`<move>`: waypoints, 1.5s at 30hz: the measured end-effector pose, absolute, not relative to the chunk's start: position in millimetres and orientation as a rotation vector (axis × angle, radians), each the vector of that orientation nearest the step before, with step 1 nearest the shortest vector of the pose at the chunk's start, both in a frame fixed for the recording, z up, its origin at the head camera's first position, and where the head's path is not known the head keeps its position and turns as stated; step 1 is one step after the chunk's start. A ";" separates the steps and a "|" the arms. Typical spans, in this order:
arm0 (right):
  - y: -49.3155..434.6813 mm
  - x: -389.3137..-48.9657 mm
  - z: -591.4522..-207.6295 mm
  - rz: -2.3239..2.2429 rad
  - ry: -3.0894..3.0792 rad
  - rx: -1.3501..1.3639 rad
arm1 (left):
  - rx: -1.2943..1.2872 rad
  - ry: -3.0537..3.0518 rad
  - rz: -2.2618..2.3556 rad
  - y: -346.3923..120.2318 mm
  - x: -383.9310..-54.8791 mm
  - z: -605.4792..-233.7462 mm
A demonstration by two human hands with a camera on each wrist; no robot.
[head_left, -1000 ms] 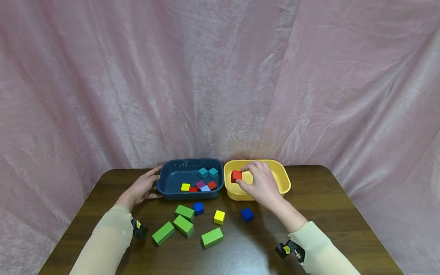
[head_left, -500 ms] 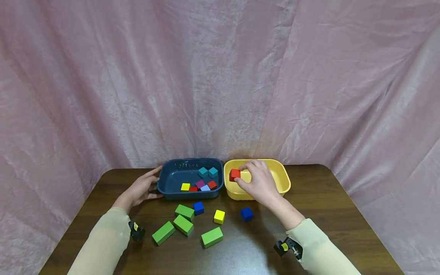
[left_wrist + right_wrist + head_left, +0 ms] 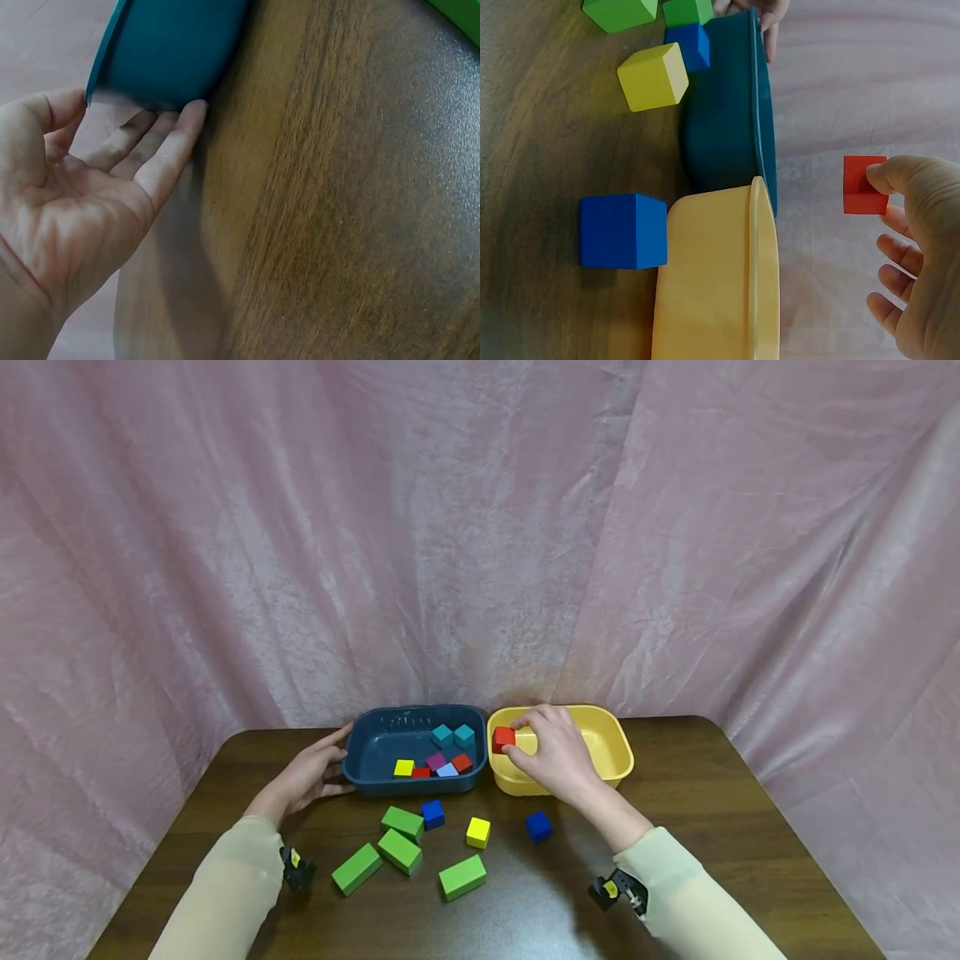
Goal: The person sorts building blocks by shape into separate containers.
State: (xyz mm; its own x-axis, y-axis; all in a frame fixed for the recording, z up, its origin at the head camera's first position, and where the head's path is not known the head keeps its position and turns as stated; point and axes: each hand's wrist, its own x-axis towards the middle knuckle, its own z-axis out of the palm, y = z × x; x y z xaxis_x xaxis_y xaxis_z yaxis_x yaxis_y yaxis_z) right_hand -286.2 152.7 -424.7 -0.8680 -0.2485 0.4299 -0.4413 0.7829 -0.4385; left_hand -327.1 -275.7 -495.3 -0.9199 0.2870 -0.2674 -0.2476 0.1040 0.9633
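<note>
My right hand (image 3: 557,755) pinches a red cube (image 3: 503,740) between thumb and fingers over the left part of the yellow bin (image 3: 617,755). In the right wrist view the red cube (image 3: 864,186) hangs above the level of both rims, while the other fingers are loosely bent. At the left end of the dark blue bin (image 3: 420,787), my left hand (image 3: 306,774) rests with fairly straight fingers against its wall. The left wrist view shows the thumb at the rim and fingertips on the lower wall. Inside that bin lie teal, yellow, red, purple and pale blue blocks.
On the wooden table (image 3: 720,827), in front of the bins, are several green blocks (image 3: 462,877), a yellow cube (image 3: 477,833) and two blue cubes, one right (image 3: 538,827) and one left (image 3: 432,814). A pink curtain (image 3: 480,543) hangs behind the table.
My right hand has moved a little left with the red cube, toward the dark blue bin. The left hand stays at the bin's end.
</note>
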 end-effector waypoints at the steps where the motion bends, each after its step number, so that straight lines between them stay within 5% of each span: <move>1: 151.7 -287.2 -424.7 0.765 -2.622 0.531 | 0.040 1.999 1.874 -276.0 -327.1 -495.2; 29: 95.2 -339.1 -434.5 0.589 -2.827 0.471 | 0.039 1.965 1.903 -266.9 -329.7 -496.7; 45: 135.1 -316.7 -433.2 0.719 -2.749 0.450 | 0.007 1.979 1.892 -262.5 -334.1 -498.6</move>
